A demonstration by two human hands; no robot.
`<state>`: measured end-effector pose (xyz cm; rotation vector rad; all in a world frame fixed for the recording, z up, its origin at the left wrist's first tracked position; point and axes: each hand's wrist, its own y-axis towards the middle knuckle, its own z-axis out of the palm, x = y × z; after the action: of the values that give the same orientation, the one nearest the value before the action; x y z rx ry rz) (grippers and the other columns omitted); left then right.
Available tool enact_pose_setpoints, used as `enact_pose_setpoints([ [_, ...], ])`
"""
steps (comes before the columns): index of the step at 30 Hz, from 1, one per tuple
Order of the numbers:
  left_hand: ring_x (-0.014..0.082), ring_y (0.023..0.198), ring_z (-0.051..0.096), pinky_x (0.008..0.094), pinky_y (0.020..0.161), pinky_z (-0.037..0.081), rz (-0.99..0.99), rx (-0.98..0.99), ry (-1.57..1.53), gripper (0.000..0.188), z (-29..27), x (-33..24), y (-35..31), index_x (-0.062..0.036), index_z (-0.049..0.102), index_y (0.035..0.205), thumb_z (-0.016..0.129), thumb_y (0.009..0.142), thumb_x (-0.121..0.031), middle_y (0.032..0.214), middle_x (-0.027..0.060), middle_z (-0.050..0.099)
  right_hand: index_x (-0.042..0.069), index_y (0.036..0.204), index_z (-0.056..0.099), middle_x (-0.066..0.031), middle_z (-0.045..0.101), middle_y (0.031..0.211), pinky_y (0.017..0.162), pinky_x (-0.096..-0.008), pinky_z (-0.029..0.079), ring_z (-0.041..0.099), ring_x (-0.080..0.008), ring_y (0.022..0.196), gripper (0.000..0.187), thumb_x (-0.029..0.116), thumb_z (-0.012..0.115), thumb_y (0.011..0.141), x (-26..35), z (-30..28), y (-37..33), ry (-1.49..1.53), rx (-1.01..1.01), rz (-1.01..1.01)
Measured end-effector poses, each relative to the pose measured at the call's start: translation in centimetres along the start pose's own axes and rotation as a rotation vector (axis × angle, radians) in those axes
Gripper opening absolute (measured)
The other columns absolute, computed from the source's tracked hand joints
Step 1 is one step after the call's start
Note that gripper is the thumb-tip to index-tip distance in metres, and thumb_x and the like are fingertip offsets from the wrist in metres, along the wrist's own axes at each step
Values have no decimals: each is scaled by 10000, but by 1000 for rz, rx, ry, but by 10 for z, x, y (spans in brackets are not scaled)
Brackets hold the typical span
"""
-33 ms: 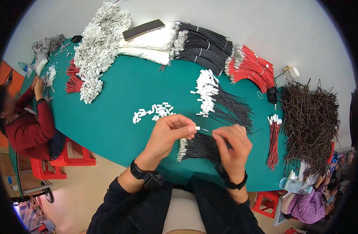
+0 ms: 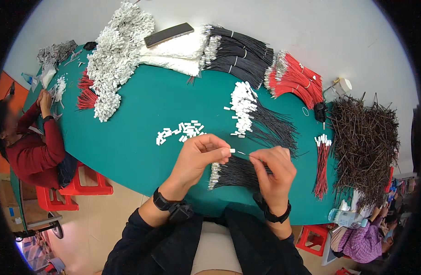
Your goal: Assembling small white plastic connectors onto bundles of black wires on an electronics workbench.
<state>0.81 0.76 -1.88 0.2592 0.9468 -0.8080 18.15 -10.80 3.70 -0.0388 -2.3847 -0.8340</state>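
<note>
My left hand (image 2: pixel 204 155) pinches a small white connector housing (image 2: pixel 232 150) between thumb and fingertips. Just right of it, my right hand (image 2: pixel 274 172) is closed on a thin black wire (image 2: pixel 250 156), whose bare metal tip (image 2: pixel 240 152) points at the housing with a small gap between. Under my hands lies a bundle of black wires (image 2: pixel 235 173) with metal terminals at its left end. Beyond my left hand, loose white housings (image 2: pixel 180 131) are scattered on the table. Farther off, black wires fitted with white housings (image 2: pixel 243 107) form a pile.
The green table (image 2: pixel 141 101) holds bundled black wires (image 2: pixel 240 55) and red wires (image 2: pixel 295 80) at the back, with a phone (image 2: pixel 169 35) on white bags. At right are red wires with white ends (image 2: pixel 321 165), a brown tangled heap (image 2: pixel 364 146) and a bottle (image 2: pixel 346 218). A co-worker (image 2: pixel 34 142) sits left.
</note>
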Motion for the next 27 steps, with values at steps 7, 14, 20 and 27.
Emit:
enact_pose_setpoints([
  [7, 128, 788, 700, 263, 735, 566, 42, 20, 68, 95, 0, 0, 0, 18, 720, 986, 742, 921, -48, 888, 83, 740, 58, 903, 722, -48, 709, 849, 757, -378, 444, 636, -236, 754, 168, 10, 797, 760, -1, 1, 1, -36, 12, -106],
  [14, 124, 806, 704, 262, 754, 571, 41, 34, 110, 76, 1, -4, -3, 17, 725, 976, 745, 912, -20, 891, 76, 742, 50, 914, 718, -50, 713, 859, 764, -378, 443, 637, -236, 760, 167, 10, 783, 766, -2, 0, 3, -32, 36, -142],
  [20, 147, 780, 711, 282, 743, 583, 3, 2, 167, 67, 3, -9, -5, 23, 714, 941, 751, 885, 17, 882, 104, 742, 44, 917, 712, -52, 712, 861, 737, -374, 448, 641, -238, 767, 164, 20, 780, 770, -6, 1, 6, -29, 82, -193],
  [27, 147, 779, 710, 281, 739, 583, 31, -16, 149, 53, 4, -8, -7, 26, 712, 928, 746, 887, 29, 870, 96, 736, 41, 905, 711, -57, 713, 851, 714, -370, 461, 642, -240, 757, 145, 17, 775, 777, -7, 6, 5, 29, 95, -180],
])
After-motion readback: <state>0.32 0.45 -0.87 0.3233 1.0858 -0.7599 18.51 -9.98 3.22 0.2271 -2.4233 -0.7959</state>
